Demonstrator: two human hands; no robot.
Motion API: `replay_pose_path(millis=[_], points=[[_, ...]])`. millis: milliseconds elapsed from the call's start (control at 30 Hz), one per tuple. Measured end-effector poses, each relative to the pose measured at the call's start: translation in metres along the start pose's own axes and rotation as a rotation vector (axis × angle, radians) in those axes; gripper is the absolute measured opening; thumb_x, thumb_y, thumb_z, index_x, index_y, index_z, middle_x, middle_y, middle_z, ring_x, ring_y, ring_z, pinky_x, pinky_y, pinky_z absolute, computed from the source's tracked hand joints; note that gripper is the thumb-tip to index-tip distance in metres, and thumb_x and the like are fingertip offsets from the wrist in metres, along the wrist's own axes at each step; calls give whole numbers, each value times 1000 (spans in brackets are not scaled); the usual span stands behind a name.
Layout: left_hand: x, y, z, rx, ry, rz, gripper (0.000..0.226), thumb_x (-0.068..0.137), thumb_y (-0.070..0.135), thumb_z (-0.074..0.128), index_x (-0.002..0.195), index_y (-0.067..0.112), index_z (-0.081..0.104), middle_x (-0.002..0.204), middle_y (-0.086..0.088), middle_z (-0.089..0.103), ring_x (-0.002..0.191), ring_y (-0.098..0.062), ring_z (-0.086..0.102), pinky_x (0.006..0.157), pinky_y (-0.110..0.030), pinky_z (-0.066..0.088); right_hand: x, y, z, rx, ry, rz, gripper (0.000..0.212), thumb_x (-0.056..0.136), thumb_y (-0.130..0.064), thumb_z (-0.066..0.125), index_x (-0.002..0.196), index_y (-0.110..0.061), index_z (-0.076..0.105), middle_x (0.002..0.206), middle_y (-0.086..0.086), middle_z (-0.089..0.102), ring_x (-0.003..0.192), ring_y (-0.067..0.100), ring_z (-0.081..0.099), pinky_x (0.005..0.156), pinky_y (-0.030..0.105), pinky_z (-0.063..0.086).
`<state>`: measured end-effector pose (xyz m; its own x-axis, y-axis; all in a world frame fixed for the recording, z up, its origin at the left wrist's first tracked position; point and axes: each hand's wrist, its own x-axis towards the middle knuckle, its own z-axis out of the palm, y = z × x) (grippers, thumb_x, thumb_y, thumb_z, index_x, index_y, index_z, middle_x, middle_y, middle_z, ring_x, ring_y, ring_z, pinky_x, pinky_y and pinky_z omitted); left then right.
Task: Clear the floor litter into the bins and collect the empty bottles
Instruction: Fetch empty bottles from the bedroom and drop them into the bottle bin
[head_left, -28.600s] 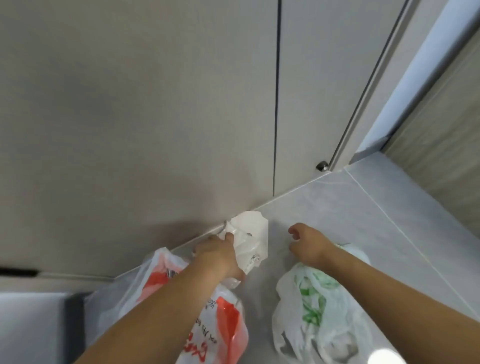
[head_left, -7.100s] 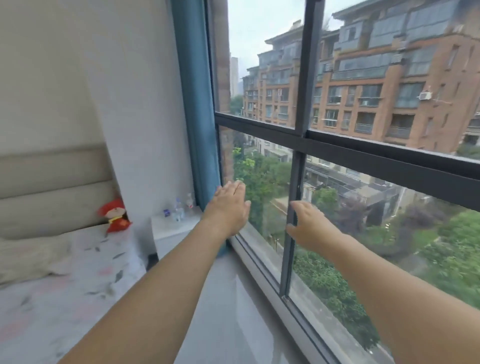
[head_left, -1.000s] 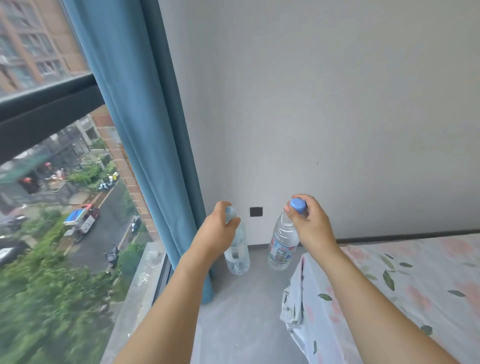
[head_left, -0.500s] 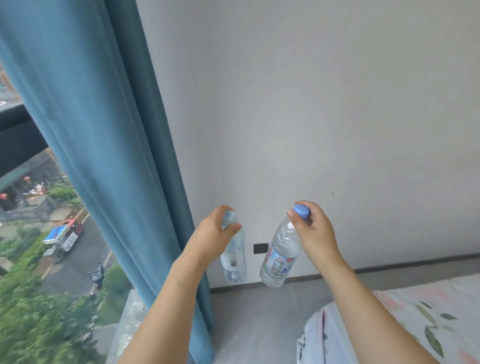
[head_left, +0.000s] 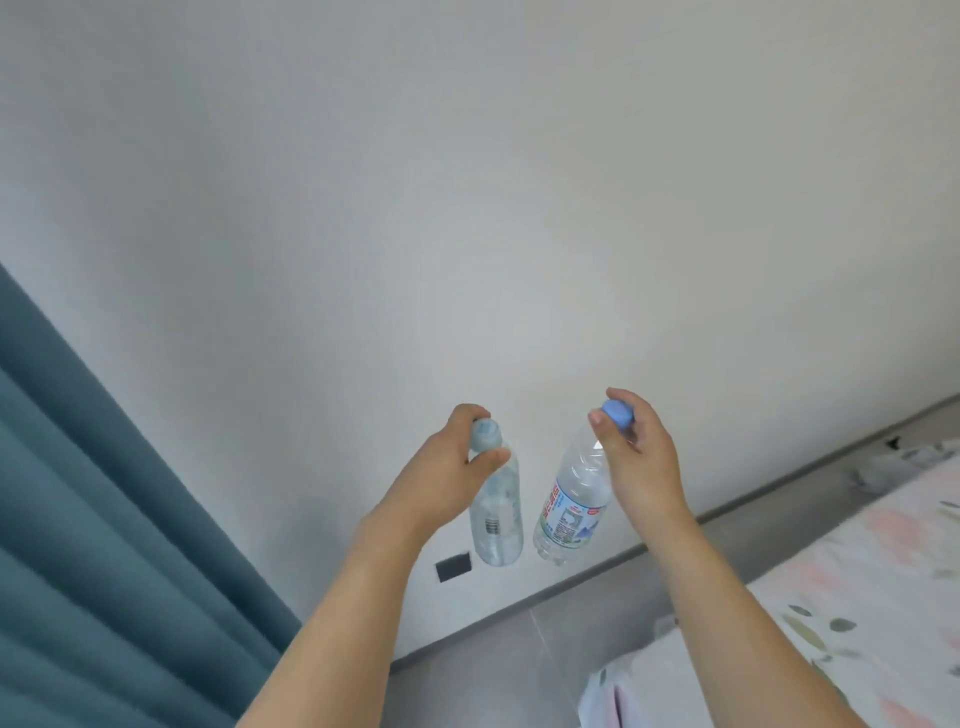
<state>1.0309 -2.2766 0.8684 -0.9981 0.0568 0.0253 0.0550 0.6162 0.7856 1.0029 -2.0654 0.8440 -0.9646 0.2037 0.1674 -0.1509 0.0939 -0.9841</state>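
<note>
I carry two clear plastic bottles in front of a pale wall. My left hand (head_left: 447, 478) grips the neck of a clear bottle (head_left: 497, 519) with a small barcode label; it hangs straight down. My right hand (head_left: 636, 457) pinches the neck of a second bottle (head_left: 569, 506) just under its blue cap (head_left: 617, 414); this one has a red, white and green label and tilts down to the left. Both bottles look empty and hang a little apart, clear of the floor.
A teal curtain (head_left: 78, 545) hangs at the left. The grey floor (head_left: 493, 675) runs along a dark skirting below a black wall socket (head_left: 453, 566). A bed with a floral sheet (head_left: 857, 597) fills the lower right; something small lies on the floor at the far right (head_left: 883, 467).
The view has swung right, away from the window and curtain, toward the wall and bed. Both hands still hold their bottles at the same height.
</note>
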Motion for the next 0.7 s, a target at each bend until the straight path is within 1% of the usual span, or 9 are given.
replay_pose_path(millis=[67,133,300,367,433,533,600,700], points=[[32,11,6,-14,-60,34,22,94,38,58,113,34,47,113,10,63,105,-13,60,92,-38,50,30,2,-9,5,50,-7,28,92,-29,61,120,-31,56,117,-9,61,105,9,60,92,24,45],[63,24,12,-19,-116,82,18,94,36,58,110,36,51,112,13,63,107,-11,59,93,-38,50,55,5,-20,10,107,-11,28,93,-29,60,120,-30,56,117,-11,60,105,7,58,93,23,44],[137,59,45,-17,-246,200,18,94,34,58,109,41,51,105,16,62,104,-15,58,90,-33,48,109,16,-56,3,241,6,27,94,-29,59,120,-32,55,113,-13,59,100,4,59,85,16,41],[168,74,64,5,-309,255,18,95,34,57,110,41,50,106,16,61,104,-15,58,91,-34,47,131,23,-73,-21,305,19,27,94,-30,59,121,-31,55,110,-14,60,95,1,59,81,13,41],[201,90,85,31,-370,315,19,95,33,56,112,39,49,109,13,61,104,-14,57,91,-34,47,153,30,-92,-45,373,24,26,93,-30,60,119,-33,55,107,-16,61,92,-1,59,79,14,42],[249,115,117,85,-444,388,21,96,35,54,116,34,47,109,9,62,102,-17,58,88,-35,48,188,39,-118,-73,480,34,26,93,-31,60,117,-35,55,103,-21,60,91,-3,58,78,16,41],[282,131,138,113,-490,435,23,96,37,54,117,32,45,110,6,62,101,-19,59,87,-36,49,210,42,-133,-93,548,37,27,93,-31,61,119,-32,55,103,-19,60,89,0,59,76,15,41],[330,153,169,145,-559,486,24,96,38,53,118,32,44,108,2,62,98,-21,60,86,-39,51,239,46,-156,-136,628,36,29,93,-31,60,122,-31,54,103,-17,59,86,-1,58,74,16,43]])
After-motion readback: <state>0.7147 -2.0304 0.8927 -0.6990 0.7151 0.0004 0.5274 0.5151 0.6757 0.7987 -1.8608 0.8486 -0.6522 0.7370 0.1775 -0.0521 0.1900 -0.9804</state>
